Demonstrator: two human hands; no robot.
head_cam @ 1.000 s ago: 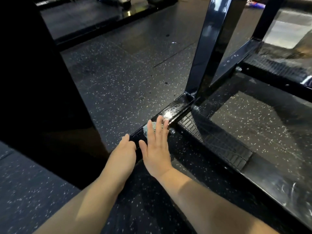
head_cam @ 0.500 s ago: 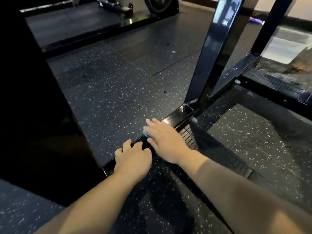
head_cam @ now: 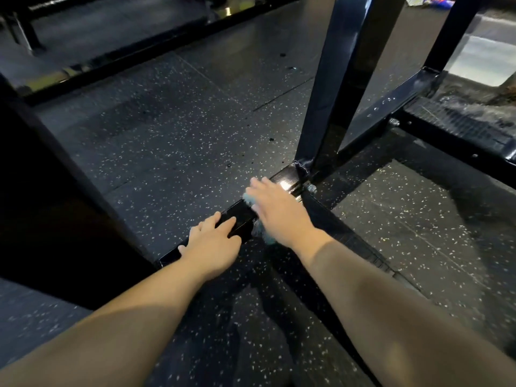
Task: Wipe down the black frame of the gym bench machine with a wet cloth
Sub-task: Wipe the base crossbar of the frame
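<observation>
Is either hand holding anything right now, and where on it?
The right hand presses the cloth flat on the frame's floor bar; the left hand rests on that bar, gripping nothing.

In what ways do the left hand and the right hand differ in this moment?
The right hand presses a light blue cloth onto the black floor bar; the left hand has no cloth and rests bare on the bar. The right hand lies farther along the bar, near the upright post; the left hand is nearer the bar's end. The right hand's fingertips look blurred; the left hand looks sharp. Both lie palm down with fairly straight fingers.
</observation>
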